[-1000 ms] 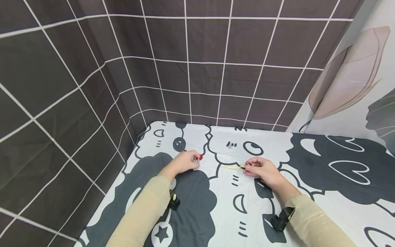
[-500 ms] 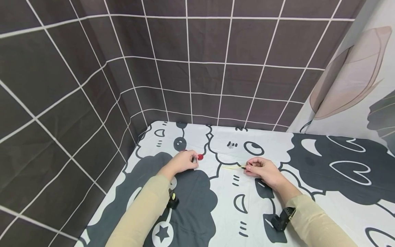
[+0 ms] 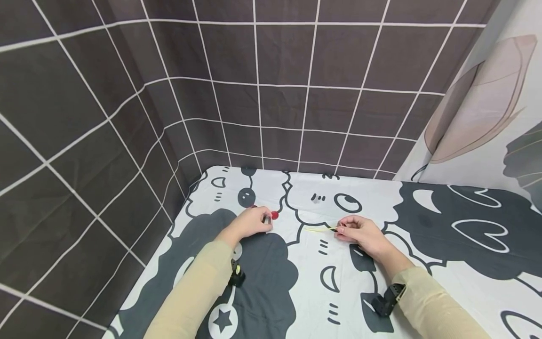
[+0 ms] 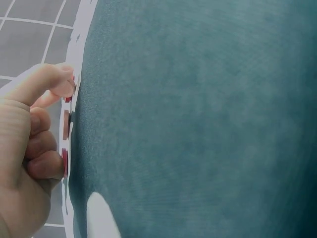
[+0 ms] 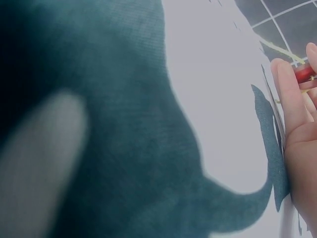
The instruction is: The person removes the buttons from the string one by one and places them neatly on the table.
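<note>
My left hand [image 3: 250, 222] rests low over the patterned cloth, its fingers curled. In the left wrist view its thumb and forefinger pinch the edge of a red round disc [image 4: 68, 99]. A brown disc [image 4: 66, 125] and another red disc [image 4: 65, 161] lie by the other curled fingers. In the head view, the first red disc [image 3: 274, 215] shows just past the fingertips. My right hand [image 3: 360, 235] pinches a small red piece [image 5: 304, 73], partly hidden by the fingers. A thin yellow string [image 3: 317, 230] runs left from it over the cloth.
A white and dark grey cartoon cloth [image 3: 313, 301] covers the surface under both hands. Dark curtains with a white grid [image 3: 279, 108] stand at the back and left. A leaf-patterned curtain [image 3: 487, 103] hangs at the right.
</note>
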Motion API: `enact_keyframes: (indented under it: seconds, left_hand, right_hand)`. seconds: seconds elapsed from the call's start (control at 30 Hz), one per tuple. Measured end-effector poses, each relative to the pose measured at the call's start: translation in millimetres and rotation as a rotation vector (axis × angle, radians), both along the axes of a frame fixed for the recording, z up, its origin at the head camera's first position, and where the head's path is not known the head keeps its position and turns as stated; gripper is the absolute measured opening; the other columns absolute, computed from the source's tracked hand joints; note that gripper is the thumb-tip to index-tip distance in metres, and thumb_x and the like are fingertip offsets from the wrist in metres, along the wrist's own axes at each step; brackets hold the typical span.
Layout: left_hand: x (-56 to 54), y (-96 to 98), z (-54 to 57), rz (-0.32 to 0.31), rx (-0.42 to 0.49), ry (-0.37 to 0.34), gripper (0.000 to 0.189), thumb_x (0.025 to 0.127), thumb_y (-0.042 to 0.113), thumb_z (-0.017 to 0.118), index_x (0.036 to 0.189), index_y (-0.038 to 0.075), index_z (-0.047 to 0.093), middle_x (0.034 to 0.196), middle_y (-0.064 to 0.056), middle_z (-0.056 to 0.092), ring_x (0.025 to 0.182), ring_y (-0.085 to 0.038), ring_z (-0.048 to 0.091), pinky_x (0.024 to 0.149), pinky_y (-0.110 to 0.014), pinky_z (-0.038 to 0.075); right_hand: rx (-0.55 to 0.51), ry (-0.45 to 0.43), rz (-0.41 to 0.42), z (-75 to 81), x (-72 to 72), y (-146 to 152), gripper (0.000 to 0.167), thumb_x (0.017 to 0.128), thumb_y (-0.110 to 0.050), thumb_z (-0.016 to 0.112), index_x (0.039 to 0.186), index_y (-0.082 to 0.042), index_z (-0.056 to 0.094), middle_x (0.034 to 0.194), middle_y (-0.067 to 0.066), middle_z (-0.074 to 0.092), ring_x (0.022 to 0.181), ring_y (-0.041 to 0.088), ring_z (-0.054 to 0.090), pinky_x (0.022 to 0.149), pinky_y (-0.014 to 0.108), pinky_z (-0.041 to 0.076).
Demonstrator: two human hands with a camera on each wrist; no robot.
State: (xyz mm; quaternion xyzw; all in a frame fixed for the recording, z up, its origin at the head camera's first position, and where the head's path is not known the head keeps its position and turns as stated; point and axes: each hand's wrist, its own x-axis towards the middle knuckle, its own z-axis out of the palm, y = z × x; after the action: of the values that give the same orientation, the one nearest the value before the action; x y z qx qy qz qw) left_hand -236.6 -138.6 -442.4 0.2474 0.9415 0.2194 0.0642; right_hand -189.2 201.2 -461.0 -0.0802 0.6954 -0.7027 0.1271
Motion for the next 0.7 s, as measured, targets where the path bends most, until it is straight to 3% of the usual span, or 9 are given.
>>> enact_keyframes:
  seconds: [0.3,0.53,0.7]
  left_hand:
    - [-1.0,-1.2,-1.3,-0.009,-0.051,0.011,0.022,0.083,0.029,0.067,0.098,0.014,0.063,0.072,0.008,0.053,0.067,-0.009,0.049,0.070,-0.027,0.043]
    - [0.5,-1.7,-0.6,-0.006,-0.024,0.016,0.024,0.082,0.028,0.067,0.099,0.010,0.063,0.085,0.003,0.064,0.074,-0.011,0.055,0.078,-0.032,0.046]
    - [1.4,-1.4,-1.4,-0.002,-0.010,0.007,0.026,0.086,0.034,0.063,0.097,0.011,0.064,0.076,0.006,0.060,0.069,-0.010,0.051,0.072,-0.029,0.045]
  right_hand:
    - [-0.013,0.004,0.007,0.1,-0.1,0.1,0.037,0.085,-0.002,0.066,0.108,0.018,0.044,0.096,0.014,0.058,0.089,0.019,0.066,0.081,0.034,0.050]
    - [-0.011,0.002,0.006,0.3,0.1,-0.1,0.037,0.086,-0.003,0.066,0.108,0.018,0.045,0.097,0.014,0.057,0.090,0.019,0.066,0.081,0.034,0.050]
    - [-0.004,0.007,0.007,0.1,0.0,0.1,0.037,0.086,-0.003,0.065,0.108,0.019,0.045,0.097,0.014,0.058,0.090,0.019,0.066,0.081,0.034,0.050]
